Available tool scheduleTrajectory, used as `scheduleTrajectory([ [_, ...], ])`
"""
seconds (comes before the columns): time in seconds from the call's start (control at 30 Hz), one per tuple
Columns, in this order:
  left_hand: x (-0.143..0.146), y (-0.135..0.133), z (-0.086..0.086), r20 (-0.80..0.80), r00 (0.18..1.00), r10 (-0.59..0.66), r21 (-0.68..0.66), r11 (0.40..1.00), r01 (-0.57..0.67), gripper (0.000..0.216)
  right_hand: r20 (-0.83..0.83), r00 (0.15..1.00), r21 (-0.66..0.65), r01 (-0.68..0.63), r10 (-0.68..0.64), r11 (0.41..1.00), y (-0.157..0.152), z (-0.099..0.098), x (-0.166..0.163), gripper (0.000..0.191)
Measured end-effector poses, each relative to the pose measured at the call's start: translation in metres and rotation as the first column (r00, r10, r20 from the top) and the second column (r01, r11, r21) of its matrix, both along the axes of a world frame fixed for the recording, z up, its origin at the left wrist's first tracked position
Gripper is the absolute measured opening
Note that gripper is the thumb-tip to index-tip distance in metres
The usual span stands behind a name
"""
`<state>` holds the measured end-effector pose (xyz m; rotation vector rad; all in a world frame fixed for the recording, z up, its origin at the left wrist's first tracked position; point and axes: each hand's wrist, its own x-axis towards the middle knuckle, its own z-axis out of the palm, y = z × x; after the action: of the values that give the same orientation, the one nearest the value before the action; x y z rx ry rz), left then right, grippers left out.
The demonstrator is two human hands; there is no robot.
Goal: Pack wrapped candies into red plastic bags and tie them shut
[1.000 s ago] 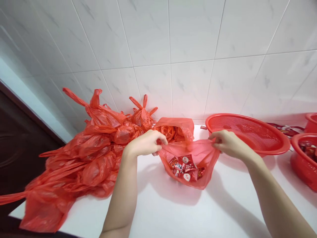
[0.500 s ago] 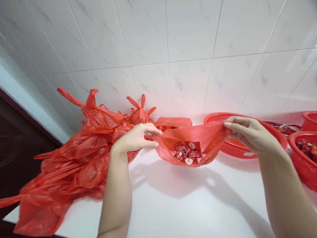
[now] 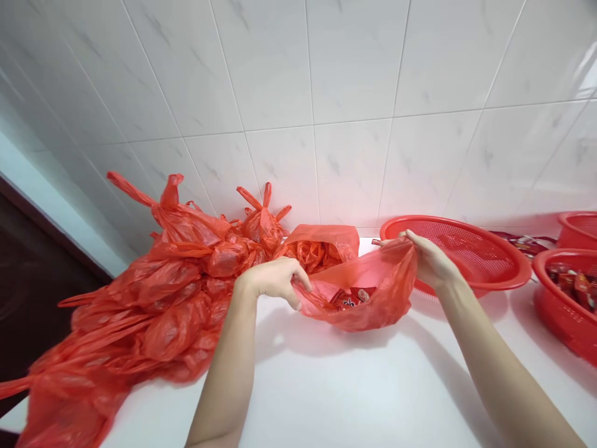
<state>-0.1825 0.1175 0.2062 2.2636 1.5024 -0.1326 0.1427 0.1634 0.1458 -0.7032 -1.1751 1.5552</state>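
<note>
A thin red plastic bag [image 3: 368,311] is stretched between my two hands above the white table [image 3: 336,398]. Its mouth gapes toward me, and small red printed packets [image 3: 355,297] lie inside. My left hand [image 3: 280,283] pinches the bag's left side between thumb and fingers. On the right, my right hand [image 3: 426,258] grips the gathered upper right corner, with most of its fingers behind the plastic. Just beyond the bag stands a red open-topped holder [image 3: 333,234] stuffed with crumpled red plastic.
Tied red bags [image 3: 172,298] are heaped on the left. A red mesh basket [image 3: 485,249] sits behind my right hand. At far right, another red basket [image 3: 550,305] holds small wrapped packets [image 3: 576,286]. A tiled wall [image 3: 354,168] borders the table's back.
My hands have drawn closer together, the right one moving left. The bag has sunk lower and its mouth has narrowed, so fewer packets show. The view has shifted slightly.
</note>
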Motion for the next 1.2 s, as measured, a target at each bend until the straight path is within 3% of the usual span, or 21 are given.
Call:
scheduleTrajectory([
  [0.2,0.025,0.013,-0.028,-0.059,0.998,0.012,-0.115,0.993,-0.018,0.058,-0.254,0.967,-0.094,-0.04,0.015,0.995,0.012,-0.015,-0.018,0.036],
  [0.33,0.041,0.016,-0.042,-0.082,0.996,0.034,-0.102,0.994,-0.042,0.042,-0.349,0.935,-0.165,0.01,-0.068,0.986,0.015,-0.018,-0.021,0.045],
  [0.43,0.039,0.021,-0.042,0.01,0.999,-0.038,-0.139,0.99,0.039,0.02,-0.389,0.913,-0.223,0.037,-0.123,0.974,0.017,-0.019,-0.02,0.049],
  [0.5,0.029,0.024,-0.038,0.129,0.986,-0.107,-0.091,0.989,0.119,0.014,-0.396,0.905,-0.238,0.06,-0.153,0.97,0.018,-0.02,-0.018,0.049],
  [0.57,0.017,0.027,-0.031,0.245,0.959,-0.144,0.005,0.989,0.147,0.013,-0.393,0.904,-0.238,0.079,-0.171,0.968,0.018,-0.021,-0.016,0.049],
  [0.63,0.009,0.028,-0.027,0.297,0.945,-0.139,0.059,0.99,0.128,0.027,-0.382,0.907,-0.233,0.089,-0.176,0.968,0.018,-0.022,-0.016,0.048],
  [0.73,0.009,0.028,-0.03,0.213,0.97,-0.116,0.069,0.992,0.104,0.054,-0.351,0.92,-0.216,0.102,-0.175,0.971,0.019,-0.024,-0.019,0.048],
  [0.8,0.018,0.029,-0.038,0.116,0.988,-0.103,0.064,0.993,0.096,0.056,-0.322,0.931,-0.2,0.109,-0.171,0.974,0.02,-0.026,-0.023,0.047],
  [0.97,0.037,0.034,-0.054,0.066,0.998,-0.003,-0.03,1.0,0.005,0.023,-0.214,0.96,-0.127,0.157,-0.182,0.979,0.017,-0.032,-0.027,0.047],
  [1.1,0.036,0.034,-0.05,0.11,0.994,-0.014,-0.042,0.999,0.019,0.01,0.046,0.968,0.125,0.238,-0.245,0.963,0.006,-0.042,-0.01,0.058],
  [1.2,0.033,0.033,-0.045,0.138,0.99,-0.015,-0.038,0.999,0.02,0.008,0.259,0.939,0.235,0.166,-0.226,0.958,-0.007,-0.053,0.009,0.068],
])
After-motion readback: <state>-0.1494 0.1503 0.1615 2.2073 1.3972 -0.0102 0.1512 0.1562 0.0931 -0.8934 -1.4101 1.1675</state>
